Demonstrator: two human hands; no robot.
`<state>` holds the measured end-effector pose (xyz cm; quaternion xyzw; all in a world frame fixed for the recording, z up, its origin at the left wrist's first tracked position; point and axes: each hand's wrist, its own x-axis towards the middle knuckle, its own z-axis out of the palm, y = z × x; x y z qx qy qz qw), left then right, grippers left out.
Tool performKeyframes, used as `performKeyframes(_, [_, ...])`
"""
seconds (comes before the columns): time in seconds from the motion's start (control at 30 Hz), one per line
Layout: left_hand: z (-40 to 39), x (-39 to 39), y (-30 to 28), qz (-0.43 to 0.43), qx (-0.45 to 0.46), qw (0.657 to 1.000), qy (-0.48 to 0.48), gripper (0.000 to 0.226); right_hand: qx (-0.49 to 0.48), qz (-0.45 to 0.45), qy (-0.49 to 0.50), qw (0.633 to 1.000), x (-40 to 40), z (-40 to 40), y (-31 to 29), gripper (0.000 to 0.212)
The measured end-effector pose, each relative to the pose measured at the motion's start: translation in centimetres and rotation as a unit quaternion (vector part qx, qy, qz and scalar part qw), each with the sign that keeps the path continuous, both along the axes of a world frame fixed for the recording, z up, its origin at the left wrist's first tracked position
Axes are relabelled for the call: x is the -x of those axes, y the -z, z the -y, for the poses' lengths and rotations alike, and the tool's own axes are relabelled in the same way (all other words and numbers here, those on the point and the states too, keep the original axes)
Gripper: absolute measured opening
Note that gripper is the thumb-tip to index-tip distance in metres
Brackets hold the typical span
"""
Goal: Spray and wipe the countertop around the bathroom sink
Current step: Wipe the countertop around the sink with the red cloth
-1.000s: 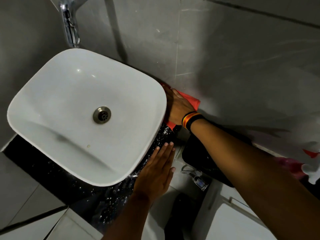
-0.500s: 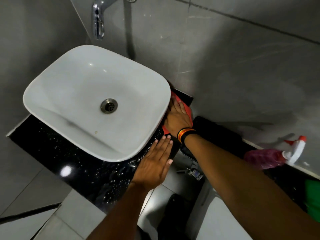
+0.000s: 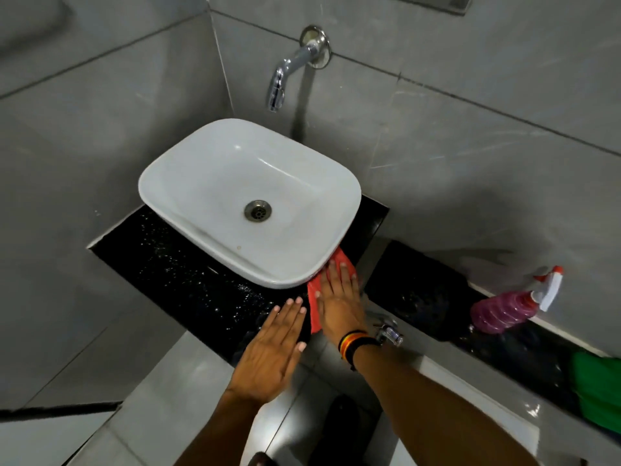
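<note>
One head-worn wide camera looks steeply down, close over the sink (image 3: 250, 200). It faces the tiled wall (image 3: 470, 156). Edges seem blurred.

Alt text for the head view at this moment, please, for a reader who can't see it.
A person's right hand presses a red cloth flat on the wet black countertop beside a white basin, left hand flat on the counter edge. A pink spray bottle lies on a ledge to the right.

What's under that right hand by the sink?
A red cloth lies under the right hand, pressed flat on the black countertop. Its far end slips beneath the sink rim; that part is hidden.
</note>
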<state>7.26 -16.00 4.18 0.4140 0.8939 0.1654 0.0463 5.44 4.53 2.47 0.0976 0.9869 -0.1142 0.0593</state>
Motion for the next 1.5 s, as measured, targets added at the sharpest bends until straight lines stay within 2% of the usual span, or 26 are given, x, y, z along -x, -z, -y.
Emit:
performKeyframes(0.2, [5.5,-0.4,-1.8,-0.022,0.002,1.000,-0.017,0.061,0.036,0.008,-0.030,0.999,-5.2,9.0,-1.8,0.065])
performKeyframes(0.33, [8.2,-0.5,-2.3,-0.044,0.020,0.999,-0.017,0.060,0.033,0.074,-0.049,0.996,-5.6,13.8,-4.0,0.076])
performKeyframes(0.43, [8.8,0.3,-2.6,-0.063,0.028,0.997,-0.024,0.061,0.024,0.070,-0.090,0.993,-4.0,11.7,-5.2,0.074])
performKeyframes(0.53, [8.5,0.8,-2.7,-0.064,0.019,0.997,-0.038,0.061,0.000,0.026,-0.252,0.967,-4.9,7.3,-3.6,0.077])
performKeyframes(0.6, [8.1,1.0,-2.5,-0.049,0.020,0.998,-0.043,0.061,0.015,0.029,-0.280,0.959,-5.6,6.1,-2.0,0.078])
performKeyframes(0.67, [8.2,1.4,-2.1,-0.041,0.022,0.997,-0.055,0.062,0.029,0.006,-0.219,0.975,-5.5,8.0,-0.8,0.077])
performKeyframes(0.73, [8.6,1.8,-2.0,-0.034,0.023,0.997,-0.068,0.063,0.046,-0.003,-0.105,0.993,-5.0,11.9,-0.5,0.076])
performKeyframes(0.83, [9.7,2.2,-2.4,-0.027,0.024,0.995,-0.094,0.063,0.073,0.027,0.039,0.996,-3.0,17.4,-1.2,0.091])
performKeyframes(0.93, [11.2,2.9,-3.1,-0.028,0.030,0.994,-0.102,0.062,0.149,0.070,0.069,0.984,-0.6,20.0,-2.6,0.088])
performKeyframes(1.03, [12.2,4.2,-3.2,-0.029,0.022,0.994,-0.103,0.062,0.279,-0.054,0.072,0.956,-1.0,18.3,-2.4,0.069])
performKeyframes(1.07, [12.1,4.7,-3.0,-0.029,0.022,0.995,-0.090,0.063,0.287,-0.106,0.089,0.948,-1.9,17.1,-2.2,0.063])
performKeyframes(1.13, [10.9,5.6,-2.3,-0.032,0.032,0.998,-0.035,0.063,0.263,-0.158,0.135,0.942,-3.2,15.0,-1.4,0.056])
performKeyframes(1.23, [7.8,6.4,-0.5,0.015,0.049,0.997,0.063,0.063,0.191,-0.105,0.137,0.966,-3.8,14.1,-0.1,0.059])
performKeyframes(1.37, [7.3,7.4,1.3,0.045,0.050,0.993,0.094,0.061,0.103,-0.038,0.145,0.983,-3.3,14.7,0.2,0.065])
performKeyframes(1.5, [10.3,11.9,1.3,0.038,0.060,0.988,0.139,0.062,0.062,-0.060,0.148,0.985,-2.7,15.1,0.8,0.069])
